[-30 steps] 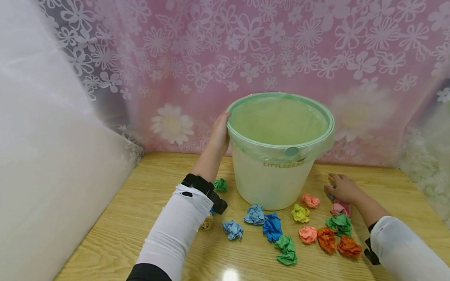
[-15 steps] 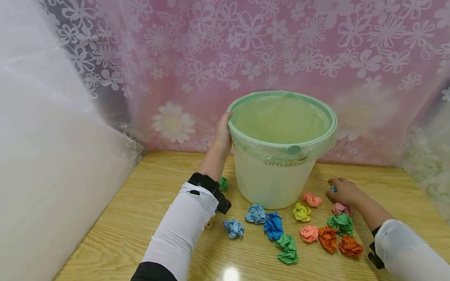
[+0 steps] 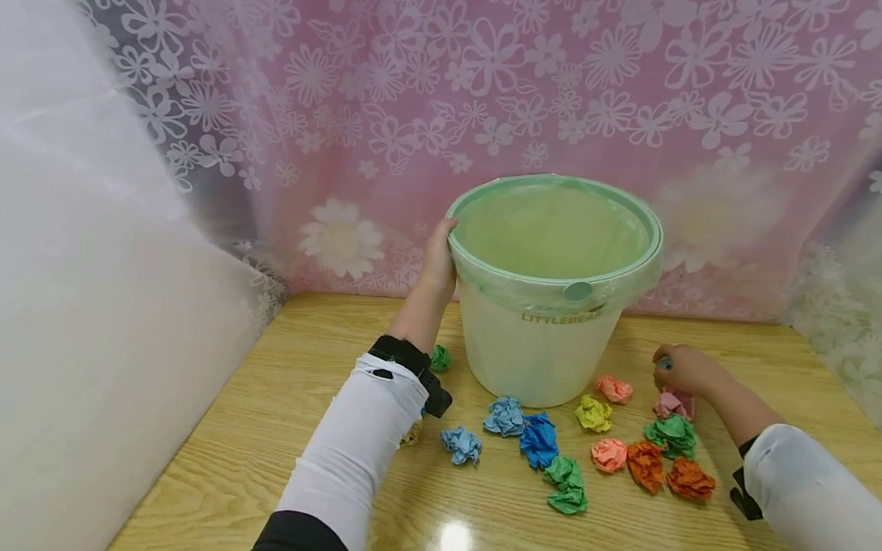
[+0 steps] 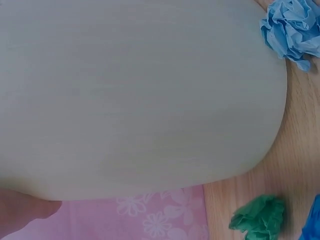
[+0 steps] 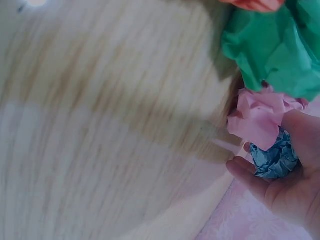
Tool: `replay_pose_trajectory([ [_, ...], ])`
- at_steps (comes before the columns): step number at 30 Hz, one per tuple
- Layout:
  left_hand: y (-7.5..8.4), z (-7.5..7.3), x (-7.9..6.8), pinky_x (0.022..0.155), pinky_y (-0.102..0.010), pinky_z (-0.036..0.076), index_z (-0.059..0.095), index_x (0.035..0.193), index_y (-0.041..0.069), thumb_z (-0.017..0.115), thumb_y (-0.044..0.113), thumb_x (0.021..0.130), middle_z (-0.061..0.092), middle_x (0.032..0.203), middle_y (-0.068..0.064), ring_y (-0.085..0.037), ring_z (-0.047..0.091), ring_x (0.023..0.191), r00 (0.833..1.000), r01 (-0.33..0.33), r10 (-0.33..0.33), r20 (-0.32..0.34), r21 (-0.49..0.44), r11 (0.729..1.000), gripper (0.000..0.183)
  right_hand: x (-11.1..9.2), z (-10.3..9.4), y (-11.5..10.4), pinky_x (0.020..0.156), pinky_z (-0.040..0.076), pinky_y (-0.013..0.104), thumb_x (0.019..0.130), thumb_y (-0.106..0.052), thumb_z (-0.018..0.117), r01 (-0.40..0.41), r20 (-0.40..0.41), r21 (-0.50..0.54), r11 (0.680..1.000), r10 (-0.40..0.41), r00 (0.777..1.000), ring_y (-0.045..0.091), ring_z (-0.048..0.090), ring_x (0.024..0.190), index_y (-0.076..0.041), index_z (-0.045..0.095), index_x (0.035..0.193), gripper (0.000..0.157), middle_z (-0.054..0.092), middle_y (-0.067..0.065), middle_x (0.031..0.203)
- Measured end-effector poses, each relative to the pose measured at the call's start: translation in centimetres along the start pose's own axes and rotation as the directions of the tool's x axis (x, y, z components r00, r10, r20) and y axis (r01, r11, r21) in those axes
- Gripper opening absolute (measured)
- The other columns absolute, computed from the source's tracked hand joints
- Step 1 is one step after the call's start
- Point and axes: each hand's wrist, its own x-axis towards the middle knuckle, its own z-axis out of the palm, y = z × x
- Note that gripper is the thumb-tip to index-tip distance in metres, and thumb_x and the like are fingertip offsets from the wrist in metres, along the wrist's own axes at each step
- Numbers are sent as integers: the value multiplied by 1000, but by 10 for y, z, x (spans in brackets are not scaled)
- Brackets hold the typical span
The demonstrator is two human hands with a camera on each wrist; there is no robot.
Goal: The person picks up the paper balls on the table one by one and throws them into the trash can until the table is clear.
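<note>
A pale bucket (image 3: pixel 536 356) with a green rim stands at the back of the table, a clear bag folded over its edge. At its left side my left hand (image 3: pixel 438 263) grips the rim, thumb on top; in the left wrist view the bucket's wall fills most of the picture. On the right, my right hand (image 3: pixel 689 372) holds a small blue-grey crumpled paper ball (image 5: pixel 275 157) in its curled fingers, low over the table. Close to that hand lies a pink paper ball (image 3: pixel 673 404), with a green paper ball (image 3: pixel 670 435) in front of it.
In front of the bucket lie several more paper balls, among them a yellow paper ball (image 3: pixel 593 413), a dark blue paper ball (image 3: pixel 539 441) and an orange paper ball (image 3: pixel 691 479). A pink flowered curtain (image 3: pixel 418 104) hangs behind; white sheeting (image 3: pixel 105 296) borders the left.
My right hand has closed its fingers round the blue-grey paper ball and shifted slightly right. My left hand has stayed on the bucket's rim.
</note>
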Motion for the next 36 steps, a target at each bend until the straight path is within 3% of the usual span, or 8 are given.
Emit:
replay_pose_trajectory([
  [8,-2,1,0,112,-53,27,49,106,-5,31,34,100,52,81,-1,-22,50,83,1000,-4,4,4,-18,1000,44,-6,-7,-1,56,44,34,94,-17,54,-47,1,10,999,47,999,16,53,56,13,53,114,37,64,21,87],
  [17,-4,4,-1,109,-53,31,50,110,-4,34,37,98,53,82,0,-21,51,81,1000,11,-13,-27,-48,999,46,-10,-21,-4,65,47,43,93,-14,54,-42,-51,24,999,43,998,29,58,74,9,56,101,25,63,25,92],
  [20,-3,4,-1,109,-53,31,50,109,-3,34,37,98,53,82,-1,-20,51,79,999,12,-13,-33,-46,999,45,-10,-28,-6,64,46,42,94,-14,52,-27,-78,25,999,28,997,26,56,71,9,56,101,24,63,21,87],
  [27,-2,2,-1,110,-54,29,48,116,-6,33,37,98,53,85,-1,-19,50,81,1000,1,-2,-23,-52,999,49,-13,-52,-15,57,40,35,92,-13,53,20,-200,-17,1000,-23,980,17,50,58,6,59,93,20,62,6,69],
  [32,-2,3,0,108,-56,30,49,106,-5,33,36,98,53,77,1,-16,51,73,1000,-6,5,-21,-54,999,45,-18,-76,-22,59,41,36,95,-19,52,-18,-203,-17,1000,14,979,20,50,62,6,57,100,26,62,10,76],
  [36,-3,3,-1,106,-53,32,50,104,-4,32,36,98,52,78,-1,-18,50,74,1000,4,-5,-28,-40,999,44,-20,-97,-26,66,46,45,96,-21,51,-24,-236,-10,1000,21,972,27,55,71,5,56,105,28,62,22,91],
])
